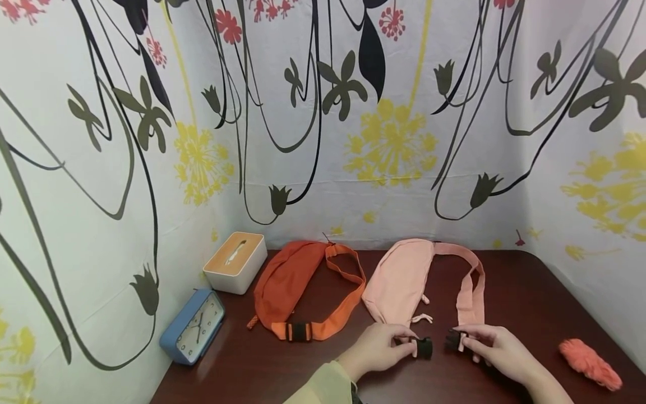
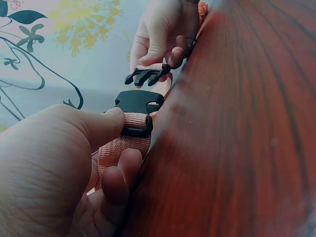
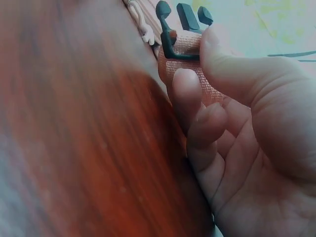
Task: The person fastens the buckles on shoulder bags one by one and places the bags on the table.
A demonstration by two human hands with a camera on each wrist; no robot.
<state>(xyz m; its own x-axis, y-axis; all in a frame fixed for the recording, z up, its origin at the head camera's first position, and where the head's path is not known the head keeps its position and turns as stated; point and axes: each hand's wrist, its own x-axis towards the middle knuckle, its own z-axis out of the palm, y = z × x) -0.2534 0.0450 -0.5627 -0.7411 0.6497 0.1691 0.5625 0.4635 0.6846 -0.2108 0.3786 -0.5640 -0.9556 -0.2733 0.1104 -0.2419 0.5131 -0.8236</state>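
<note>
A pink waist bag (image 1: 398,280) lies on the dark wooden table, its pink strap (image 1: 466,264) looping round to the right. My left hand (image 1: 375,349) pinches the black socket half of the buckle (image 2: 140,101) between thumb and fingers, with pink webbing threaded through it. The pronged half of the buckle (image 3: 182,24) is pinched in my right hand (image 1: 499,350), its prongs pointing at the socket. A short gap separates the two halves in the head view. Below the bag's edge lies its pale zipper cord (image 1: 421,318).
Left of the pink bag lies an orange waist bag (image 1: 287,280) with its black buckle (image 1: 299,331) fastened. Farther left stand a tissue box (image 1: 229,278) and a blue alarm clock (image 1: 187,331). A coral yarn bundle (image 1: 590,363) lies at the right. Patterned cloth (image 1: 323,168) surrounds the table.
</note>
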